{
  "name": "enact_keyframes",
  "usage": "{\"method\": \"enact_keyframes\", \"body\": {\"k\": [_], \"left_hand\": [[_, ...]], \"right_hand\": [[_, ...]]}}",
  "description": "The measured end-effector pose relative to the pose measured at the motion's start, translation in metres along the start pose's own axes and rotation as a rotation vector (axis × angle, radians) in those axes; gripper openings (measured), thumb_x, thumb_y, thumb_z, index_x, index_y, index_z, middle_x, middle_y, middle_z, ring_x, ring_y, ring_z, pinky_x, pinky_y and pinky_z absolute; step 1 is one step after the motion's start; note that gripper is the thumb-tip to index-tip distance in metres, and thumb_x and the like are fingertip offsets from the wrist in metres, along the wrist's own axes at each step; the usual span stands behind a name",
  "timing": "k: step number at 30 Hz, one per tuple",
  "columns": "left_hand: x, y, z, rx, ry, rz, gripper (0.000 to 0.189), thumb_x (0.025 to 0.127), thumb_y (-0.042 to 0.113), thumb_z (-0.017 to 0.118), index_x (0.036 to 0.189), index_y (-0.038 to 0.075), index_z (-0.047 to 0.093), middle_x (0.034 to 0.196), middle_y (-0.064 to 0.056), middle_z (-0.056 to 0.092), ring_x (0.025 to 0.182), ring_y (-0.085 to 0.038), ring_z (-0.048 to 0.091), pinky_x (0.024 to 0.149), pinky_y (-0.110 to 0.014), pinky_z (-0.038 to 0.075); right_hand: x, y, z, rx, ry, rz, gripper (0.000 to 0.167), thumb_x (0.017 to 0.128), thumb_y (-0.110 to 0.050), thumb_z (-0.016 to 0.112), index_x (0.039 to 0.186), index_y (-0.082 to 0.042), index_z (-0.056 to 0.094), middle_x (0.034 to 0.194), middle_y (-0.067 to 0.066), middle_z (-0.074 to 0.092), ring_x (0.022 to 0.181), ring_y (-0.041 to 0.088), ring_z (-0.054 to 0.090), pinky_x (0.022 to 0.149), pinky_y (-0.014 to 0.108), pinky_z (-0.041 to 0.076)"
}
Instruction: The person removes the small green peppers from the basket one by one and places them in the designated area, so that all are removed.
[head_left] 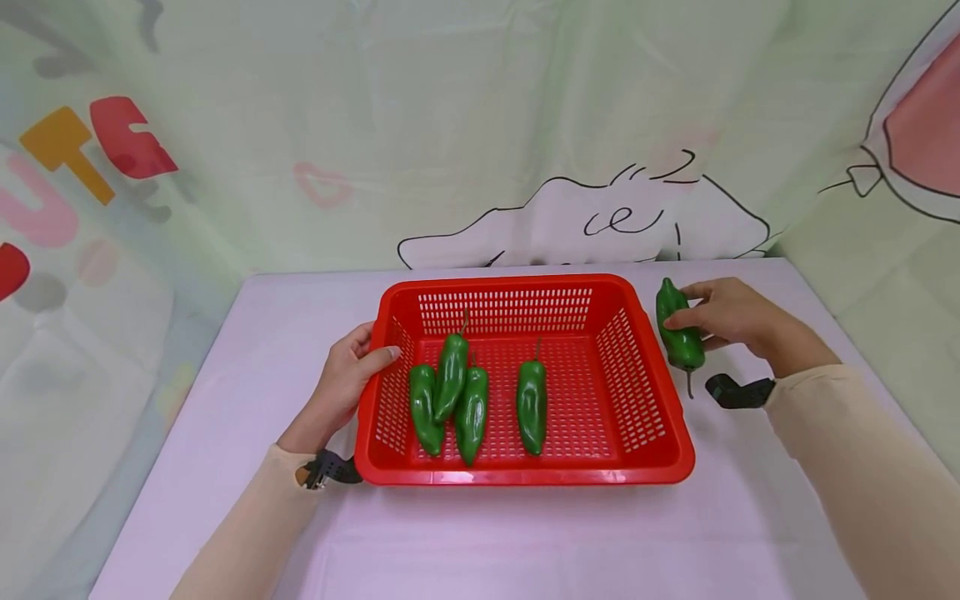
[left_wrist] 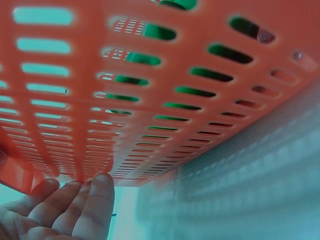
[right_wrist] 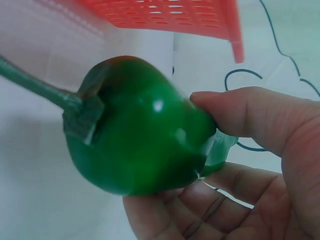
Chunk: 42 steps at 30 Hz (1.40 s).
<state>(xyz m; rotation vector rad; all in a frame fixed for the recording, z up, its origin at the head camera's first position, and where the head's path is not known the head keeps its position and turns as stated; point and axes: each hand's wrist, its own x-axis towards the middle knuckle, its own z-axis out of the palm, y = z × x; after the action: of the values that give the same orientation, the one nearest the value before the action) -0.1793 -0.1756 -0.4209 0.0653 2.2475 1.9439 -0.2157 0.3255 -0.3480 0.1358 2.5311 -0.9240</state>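
A red plastic basket with slotted walls is in the middle of the head view. Several green chili peppers lie in it: a group on the left, with one pepper leaning over its neighbours, and a single pepper near the centre. My left hand grips the basket's left side, thumb over the rim; the left wrist view shows its fingers against the outer wall. Beyond the basket's right side, my right hand pinches another green pepper between thumb and fingers, its stem pointing towards me.
A pale lilac cloth covers the table. Behind it hangs a light green curtain with printed line drawings, and similar printed sheets flank both sides. Dark straps sit on both wrists.
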Motion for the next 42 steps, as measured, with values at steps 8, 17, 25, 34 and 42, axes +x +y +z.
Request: {"method": "enact_keyframes", "body": {"k": [8,17,25,34,42], "left_hand": [[0.001,0.000,0.000,-0.018,-0.004,0.008,0.054,0.100,0.015,0.062,0.151,0.004,0.046,0.134,-0.025,0.063,0.107,-0.036,0.073,0.081,-0.043,0.065],[-0.001,0.002,0.000,-0.008,-0.003,0.018,0.055,0.100,0.014,0.062,0.151,0.004,0.046,0.134,-0.025,0.063,0.108,-0.037,0.072,0.081,-0.043,0.065],[-0.001,0.002,0.001,-0.028,-0.004,0.028,0.055,0.100,0.013,0.063,0.152,0.004,0.046,0.135,-0.025,0.063,0.111,-0.039,0.072,0.082,-0.044,0.064],[0.000,-0.001,0.002,-0.022,0.001,0.031,0.055,0.099,0.013,0.063,0.151,0.004,0.047,0.134,-0.024,0.063,0.110,-0.039,0.072,0.081,-0.044,0.064],[-0.001,0.000,0.003,-0.022,0.008,0.028,0.054,0.099,0.013,0.063,0.151,0.005,0.047,0.134,-0.024,0.064,0.110,-0.039,0.072,0.082,-0.044,0.064]], "right_hand": [[0.013,0.009,0.006,-0.021,-0.025,0.006,0.079,0.100,-0.028,0.065,0.153,0.018,0.028,0.135,0.040,0.048,0.105,0.041,0.068,0.088,0.050,0.063],[0.024,0.017,0.013,-0.026,-0.037,0.046,0.083,0.098,-0.029,0.066,0.153,0.018,0.027,0.138,0.041,0.046,0.108,0.044,0.065,0.090,0.051,0.062],[0.029,0.020,0.015,-0.032,-0.068,0.068,0.082,0.100,-0.027,0.064,0.153,0.020,0.023,0.138,0.042,0.046,0.106,0.042,0.066,0.091,0.051,0.062],[0.034,0.026,0.020,-0.028,-0.078,0.059,0.077,0.099,-0.025,0.062,0.151,0.021,0.026,0.133,0.041,0.049,0.093,0.031,0.069,0.084,0.045,0.065],[0.039,0.026,0.024,-0.036,-0.068,0.053,0.075,0.098,-0.023,0.063,0.150,0.021,0.030,0.127,0.039,0.056,0.085,0.026,0.072,0.078,0.044,0.066]]}}
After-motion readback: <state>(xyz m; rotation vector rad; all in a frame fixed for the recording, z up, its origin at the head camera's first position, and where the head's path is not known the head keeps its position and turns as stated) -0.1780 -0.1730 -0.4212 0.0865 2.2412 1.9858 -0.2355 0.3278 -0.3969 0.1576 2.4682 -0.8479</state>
